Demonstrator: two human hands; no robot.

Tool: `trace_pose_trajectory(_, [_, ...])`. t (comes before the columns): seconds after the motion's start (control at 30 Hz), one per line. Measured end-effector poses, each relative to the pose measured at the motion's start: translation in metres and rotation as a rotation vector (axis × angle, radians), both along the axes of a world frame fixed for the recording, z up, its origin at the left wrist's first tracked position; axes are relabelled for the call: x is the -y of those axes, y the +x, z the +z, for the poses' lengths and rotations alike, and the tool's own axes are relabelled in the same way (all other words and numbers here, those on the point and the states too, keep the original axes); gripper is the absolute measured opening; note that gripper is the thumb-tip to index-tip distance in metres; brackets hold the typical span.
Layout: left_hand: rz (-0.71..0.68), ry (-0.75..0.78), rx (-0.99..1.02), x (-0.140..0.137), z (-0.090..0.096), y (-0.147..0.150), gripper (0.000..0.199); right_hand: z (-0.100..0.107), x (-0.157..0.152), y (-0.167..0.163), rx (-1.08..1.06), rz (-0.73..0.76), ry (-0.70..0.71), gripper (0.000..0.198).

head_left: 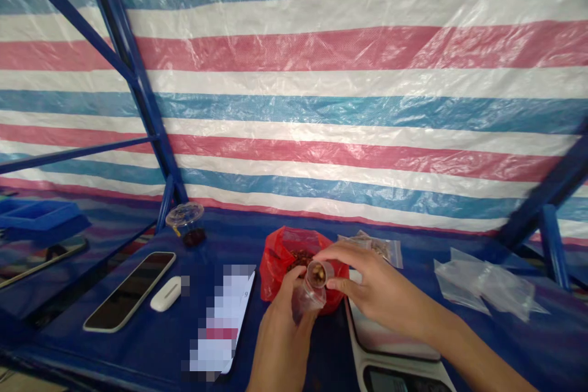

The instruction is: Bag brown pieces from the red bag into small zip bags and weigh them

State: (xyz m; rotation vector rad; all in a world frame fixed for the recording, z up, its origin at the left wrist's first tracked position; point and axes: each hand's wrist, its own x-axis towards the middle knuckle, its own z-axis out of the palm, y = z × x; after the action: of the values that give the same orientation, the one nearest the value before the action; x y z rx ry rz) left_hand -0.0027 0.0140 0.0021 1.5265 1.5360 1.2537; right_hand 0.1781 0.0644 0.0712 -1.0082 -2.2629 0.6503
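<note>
My left hand is closed around a small clear plastic bag, keeping its mouth up. Between the fingers of my right hand is a small clear cup with brownish-yellow pieces inside. The cup is tilted at the bag's mouth; whether any pieces have dropped into the bag I cannot tell. Just behind both hands stands an open red plastic bag holding reddish-brown dried pieces. A digital scale lies under my right forearm, partly covered by it.
Filled zip bags lie behind my right hand, flat clear bags farther right. To the left are a blurred-out phone, a white case, a dark-screened phone and a lidded drink cup. Blue frame bars border the table.
</note>
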Motion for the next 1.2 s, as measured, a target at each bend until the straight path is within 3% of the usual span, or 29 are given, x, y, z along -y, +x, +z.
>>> trace_pose_trajectory(0.1, [-0.008, 0.035, 0.033, 0.001, 0.001, 0.001, 0.038, 0.001, 0.009, -0.003, 0.116, 0.039, 0.103, 0.036])
trace_pose_trajectory(0.3, [-0.061, -0.005, 0.253, -0.002, -0.004, 0.005, 0.059, 0.012, 0.013, -0.004, 0.185, 0.112, 0.194, 0.059])
trace_pose_trajectory(0.53, [-0.121, -0.009, 0.424, -0.002, 0.001, 0.011, 0.061, 0.038, 0.012, -0.008, 0.228, 0.179, 0.152, 0.052])
trace_pose_trajectory(0.67, [-0.058, -0.027, 0.275, 0.007, 0.012, 0.006, 0.05, 0.042, 0.004, -0.007, 0.197, 0.184, 0.102, 0.045])
trace_pose_trajectory(0.77, [0.017, -0.027, 0.179, 0.01, 0.014, -0.003, 0.041, 0.033, -0.011, -0.01, 0.131, 0.069, 0.137, 0.041])
trace_pose_trajectory(0.87, [0.112, 0.037, 0.006, 0.005, 0.007, -0.016, 0.035, 0.012, -0.03, -0.019, 0.252, -0.01, 0.204, 0.039])
trace_pose_trajectory(1.0, [0.261, 0.154, -0.377, -0.009, -0.011, -0.028, 0.032, -0.022, -0.05, -0.038, 0.529, -0.055, 0.226, 0.033])
trace_pose_trajectory(1.1, [0.26, 0.137, -0.545, -0.015, -0.022, -0.03, 0.028, -0.035, -0.056, -0.052, 0.638, -0.101, 0.251, 0.032])
trace_pose_trajectory(1.2, [0.231, 0.074, -0.574, -0.016, -0.027, -0.027, 0.024, -0.037, -0.058, -0.062, 0.66, -0.143, 0.25, 0.032])
